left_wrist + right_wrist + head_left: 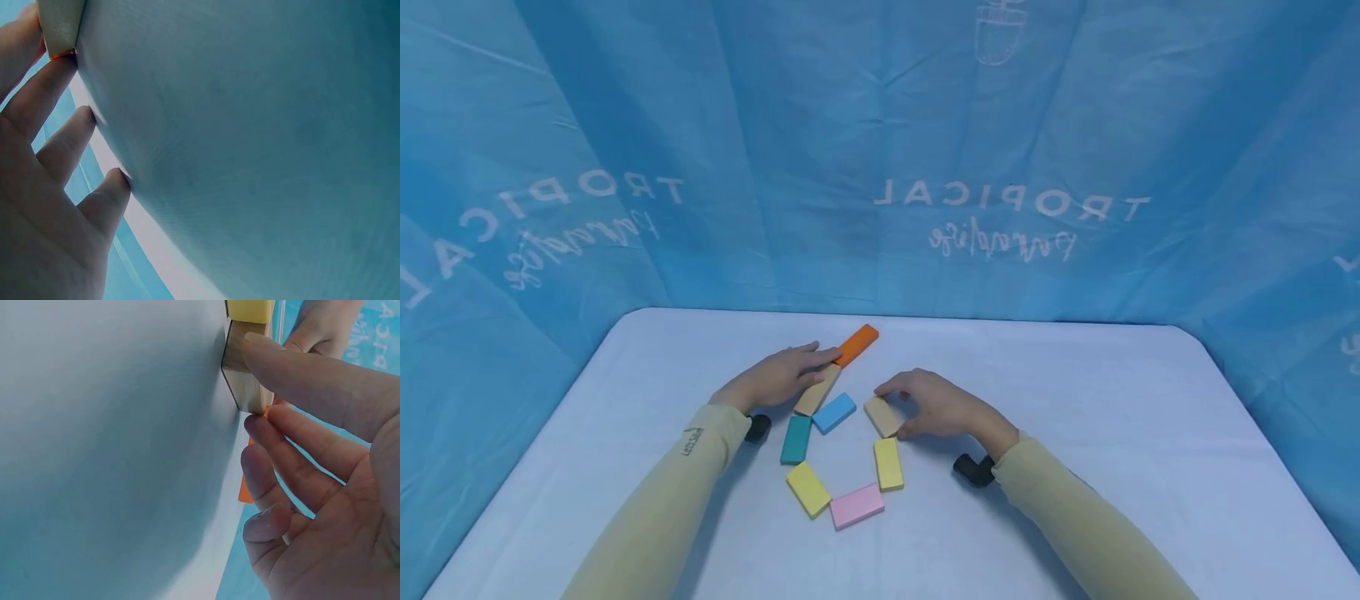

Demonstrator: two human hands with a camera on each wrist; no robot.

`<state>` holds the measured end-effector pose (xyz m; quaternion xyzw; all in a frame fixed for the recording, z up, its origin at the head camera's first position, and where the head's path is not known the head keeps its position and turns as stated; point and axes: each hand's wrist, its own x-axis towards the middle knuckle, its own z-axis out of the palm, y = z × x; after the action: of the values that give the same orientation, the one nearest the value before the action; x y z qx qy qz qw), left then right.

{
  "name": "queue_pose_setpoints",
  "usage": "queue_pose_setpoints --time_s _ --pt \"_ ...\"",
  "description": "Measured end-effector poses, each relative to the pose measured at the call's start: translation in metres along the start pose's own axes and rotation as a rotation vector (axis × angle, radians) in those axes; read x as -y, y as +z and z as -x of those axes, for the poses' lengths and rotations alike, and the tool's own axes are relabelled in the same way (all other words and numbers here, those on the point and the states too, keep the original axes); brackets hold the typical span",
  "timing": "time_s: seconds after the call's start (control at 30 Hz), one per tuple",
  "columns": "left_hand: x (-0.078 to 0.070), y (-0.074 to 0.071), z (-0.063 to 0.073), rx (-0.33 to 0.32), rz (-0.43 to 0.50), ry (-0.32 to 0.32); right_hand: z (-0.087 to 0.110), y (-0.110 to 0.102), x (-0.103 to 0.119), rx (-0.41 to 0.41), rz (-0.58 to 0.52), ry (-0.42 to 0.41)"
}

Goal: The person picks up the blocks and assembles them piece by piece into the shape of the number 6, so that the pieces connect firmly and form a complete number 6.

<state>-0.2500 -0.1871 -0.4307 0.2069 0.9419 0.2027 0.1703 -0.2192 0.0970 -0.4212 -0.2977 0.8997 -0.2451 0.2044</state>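
Note:
My left hand (784, 377) rests at the upper end of a long plain wooden block (820, 387), its fingers spread and fairly straight. In the left wrist view its thumb and index finger touch around that block's end, beside an orange block (857, 343). Across the gap, my right hand (936, 406) pinches a shorter plain wooden block (882, 417) lengthwise between thumb and index finger, the block lying on the table. In the right wrist view, the thumb presses the end of this wooden block (244, 375), with the other fingers loosely bent.
A blue block (834, 413) lies between the hands. Teal (796, 440), yellow (808, 489), pink (857, 506) and another yellow block (888, 464) curve round below it on the white table (1075, 500). Blue printed curtains (812, 167) hang behind.

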Motion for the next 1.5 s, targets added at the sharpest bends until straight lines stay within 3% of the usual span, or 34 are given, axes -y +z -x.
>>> queue_pose_setpoints --time_s 0.17,0.4,0.9,1.5 --pt "0.0029 0.0003 0.0031 0.003 -0.005 -0.01 -0.005 0.0011 0.0007 0.033 0.005 -0.019" --pt "0.0021 -0.0003 -0.0008 -0.003 -0.01 0.026 -0.0067 -0.0001 0.0009 0.043 0.036 -0.045" --pt "-0.0005 -0.0018 -0.0004 0.003 0.006 0.006 -0.0099 -0.0016 0.002 0.049 0.046 -0.075" --pt "0.0009 0.0 -0.0021 0.003 -0.003 -0.009 -0.0077 -0.0011 0.0048 0.06 0.051 -0.063"
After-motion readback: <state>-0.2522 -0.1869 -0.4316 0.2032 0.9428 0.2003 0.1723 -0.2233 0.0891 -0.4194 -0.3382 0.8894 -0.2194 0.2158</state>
